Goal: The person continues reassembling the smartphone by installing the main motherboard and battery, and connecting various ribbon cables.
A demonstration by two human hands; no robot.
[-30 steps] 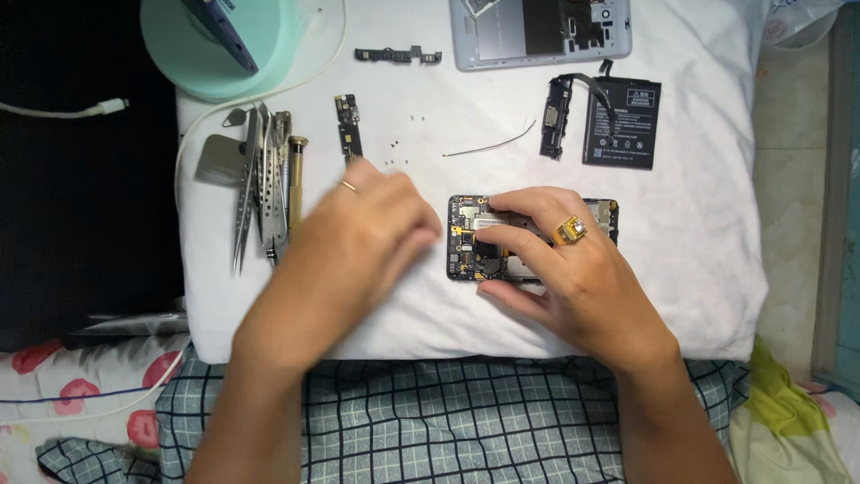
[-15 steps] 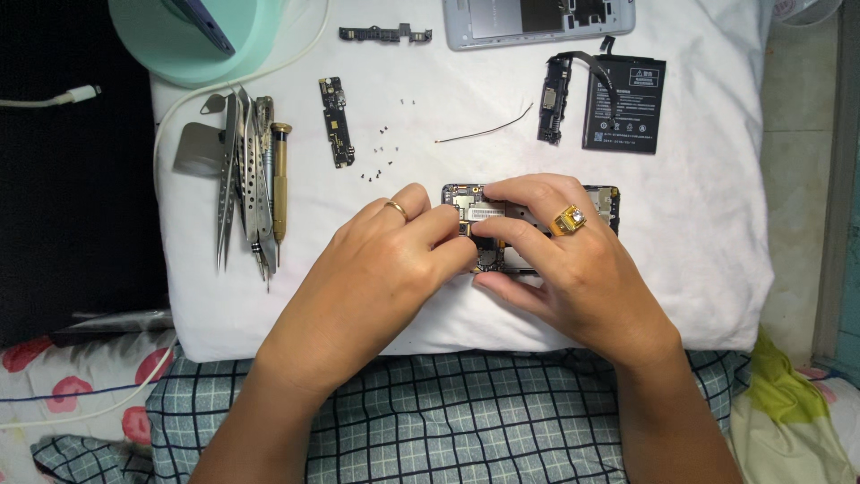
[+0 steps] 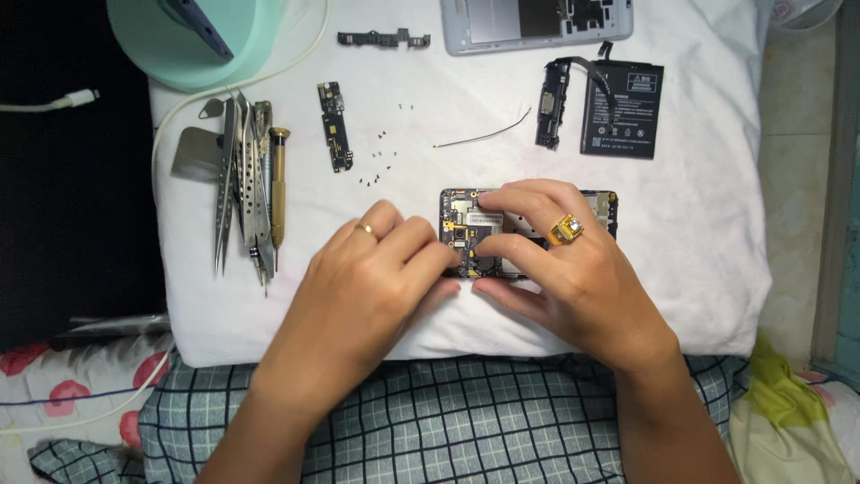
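**Two hands on a phone circuit board, seen from above**

I look straight down on a white cloth (image 3: pixel 699 269) spread as a work surface. Near the middle of its front edge lies a dark phone circuit board (image 3: pixel 468 235). My left hand (image 3: pixel 372 291) touches the board's left end with its fingertips curled against it; I cannot tell whether it grips or only steadies. My right hand (image 3: pixel 564 282), wearing a gold ring (image 3: pixel 565 230), lies over the board's right half, fingers pressed down on top of it, holding it flat.

Toward the left edge of the cloth sit tweezers and a screwdriver (image 3: pixel 249 193), side by side. Behind the hands lie a small narrow board (image 3: pixel 335 139), a scatter of tiny screws (image 3: pixel 381 159) and a thin wire (image 3: pixel 484 136). A black battery (image 3: pixel 624 109) rests near the back right, and a grey phone frame (image 3: pixel 536 22) touches the back edge. A mint green bowl (image 3: pixel 170 45) stands at the back left corner.
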